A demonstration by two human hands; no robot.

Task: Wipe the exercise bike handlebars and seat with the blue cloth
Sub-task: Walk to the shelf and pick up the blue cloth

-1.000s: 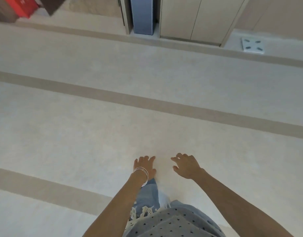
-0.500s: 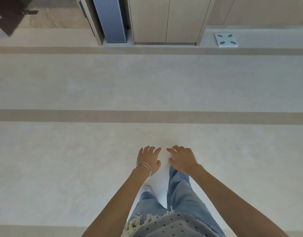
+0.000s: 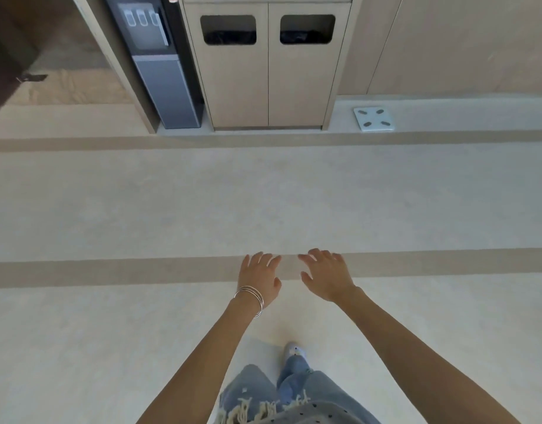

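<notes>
Both hands out front, palms down, over the floor (image 3: 141, 209). Left hand (image 3: 259, 278) open, fingers spread loosely, holding nothing; thin bangles (image 3: 251, 296) on that wrist. Right hand (image 3: 326, 276) also open, fingers spread and slightly curled, holding nothing. The two hands sit close together, not touching, both over a darker stripe (image 3: 110, 270) that runs across the pale floor. Blue cloth and exercise bike: neither shows in this view, so can't tell where they are. Ahead against the wall: beige double bin cabinet (image 3: 268, 87) with two dark rectangular openings near the top, doors closed. Just left of it, touching or nearly so, a dark water dispenser (image 3: 159, 65). Right of the cabinet, on the floor near the wall, a pale square bathroom scale (image 3: 373, 118) with four dark pads. Bottom of frame: light blue jeans (image 3: 294, 384), one shoe (image 3: 294, 350) forward, fringed hem of a dotted top.
</notes>
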